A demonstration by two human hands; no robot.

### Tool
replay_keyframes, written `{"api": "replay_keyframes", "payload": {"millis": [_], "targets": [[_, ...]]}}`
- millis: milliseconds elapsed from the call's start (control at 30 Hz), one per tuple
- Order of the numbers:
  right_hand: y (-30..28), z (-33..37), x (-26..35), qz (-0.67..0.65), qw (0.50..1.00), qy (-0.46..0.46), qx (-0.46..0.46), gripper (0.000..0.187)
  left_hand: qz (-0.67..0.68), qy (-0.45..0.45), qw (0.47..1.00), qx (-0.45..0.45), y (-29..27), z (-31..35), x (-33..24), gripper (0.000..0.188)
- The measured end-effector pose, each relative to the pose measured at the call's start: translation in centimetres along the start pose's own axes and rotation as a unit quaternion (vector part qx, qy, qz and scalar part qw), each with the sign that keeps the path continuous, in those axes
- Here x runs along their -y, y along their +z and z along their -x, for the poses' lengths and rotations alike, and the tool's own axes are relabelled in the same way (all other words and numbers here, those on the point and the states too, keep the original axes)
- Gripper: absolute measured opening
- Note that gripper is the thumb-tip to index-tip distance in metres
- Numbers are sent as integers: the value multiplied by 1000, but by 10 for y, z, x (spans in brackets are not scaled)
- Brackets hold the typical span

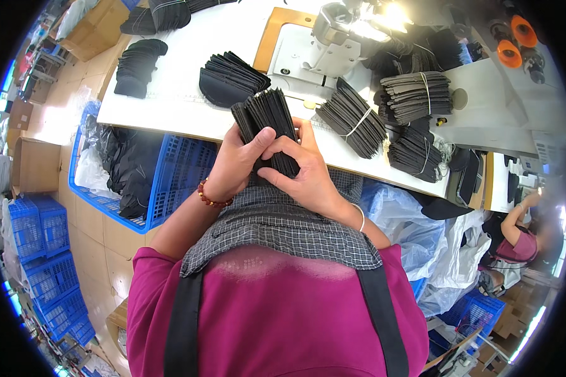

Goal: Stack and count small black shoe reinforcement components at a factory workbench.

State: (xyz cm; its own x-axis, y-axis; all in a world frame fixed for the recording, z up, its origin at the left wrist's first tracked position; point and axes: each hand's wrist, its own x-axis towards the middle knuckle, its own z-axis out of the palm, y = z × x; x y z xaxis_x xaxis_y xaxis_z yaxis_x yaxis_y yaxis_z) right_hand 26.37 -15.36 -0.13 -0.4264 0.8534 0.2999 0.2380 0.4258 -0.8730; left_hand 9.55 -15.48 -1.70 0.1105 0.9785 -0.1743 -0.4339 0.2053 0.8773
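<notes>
Between my two hands, just off the table's front edge, is a thick stack of black fabric pieces [271, 116], its layered edges facing up. My left hand [242, 154] wraps its left side, thumb lying along the near face. Closed round the right side is my right hand [302, 164], thumb and forefinger bent against the layers. Right behind the stack lies another fanned pile of black pieces [233, 78] on the white table [182, 69]. To the right sits a bundle of dark pieces [353, 118] tied with a pale band.
A sewing machine [333, 53] with a lit lamp stands at the back. More tied bundles [416, 95] lie right of it. Below the table's left side is a blue crate [176, 169] of black fabric; clear plastic bags [396, 213] hang at right. A co-worker [519, 242] sits far right.
</notes>
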Motion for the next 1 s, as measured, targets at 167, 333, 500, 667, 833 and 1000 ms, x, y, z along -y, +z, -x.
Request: {"api": "replay_keyframes", "payload": {"millis": [167, 333, 500, 667, 833, 1000], "targets": [[0, 1, -2, -12, 1000, 19, 7, 27, -3, -5, 1000, -5, 1, 1, -2, 38], [-2, 0, -1, -31, 999, 33, 26, 26, 15, -7, 1000, 2, -2, 0, 1, 40], [4, 1, -12, -26, 1000, -10, 4, 25, 22, -7, 1000, 12, -3, 0, 0, 41], [6, 2, -7, -9, 1000, 2, -2, 25, -5, -11, 1000, -1, -1, 0, 0, 41], [5, 1, -7, -11, 1000, 13, -2, 27, 8, -15, 1000, 1, 1, 0, -3, 41], [5, 0, -3, -3, 999, 34, 1, 28, -35, -8, 999, 7, -2, -2, 0, 38]]}}
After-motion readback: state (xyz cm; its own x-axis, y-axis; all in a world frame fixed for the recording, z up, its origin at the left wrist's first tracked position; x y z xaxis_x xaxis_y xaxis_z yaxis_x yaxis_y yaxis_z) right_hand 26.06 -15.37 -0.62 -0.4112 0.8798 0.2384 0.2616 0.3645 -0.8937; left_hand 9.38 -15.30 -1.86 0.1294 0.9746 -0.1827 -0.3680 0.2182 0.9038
